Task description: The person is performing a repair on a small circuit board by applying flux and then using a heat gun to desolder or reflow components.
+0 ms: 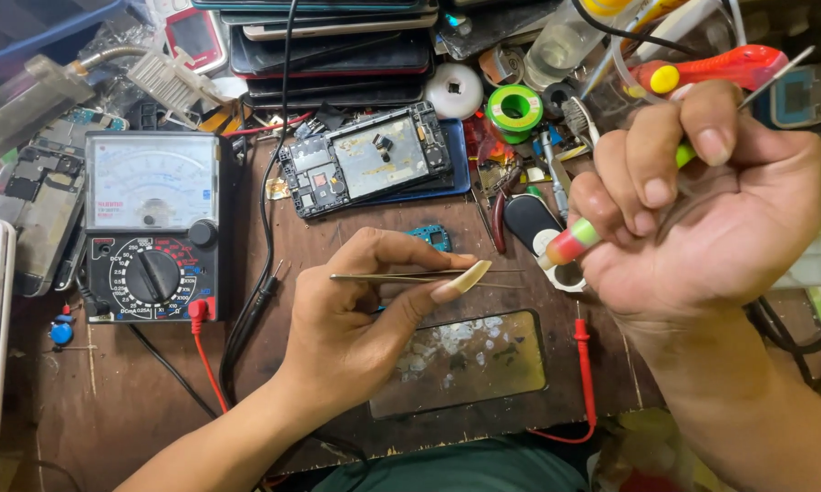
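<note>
While its thumb and fingers pinch slim metal tweezers (401, 277) level, the left hand (356, 319) hovers above a glass phone panel (460, 362) on the wooden bench (110, 401). The right hand (702, 205) grips a green-and-red-handled tool (574, 241). An opened phone (365, 159) and an analog multimeter (152, 223) lie beyond.

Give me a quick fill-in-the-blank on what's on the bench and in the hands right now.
1. The left hand pinches a pair of thin metal ____.
2. The right hand grips a tool with a red, white and ____ banded handle.
3. The analog multimeter sits to the ____ of the left hand.
4. The opened phone lies on the wooden bench just ____ the stack of phones.

Missing words: tweezers; green; left; below
</note>
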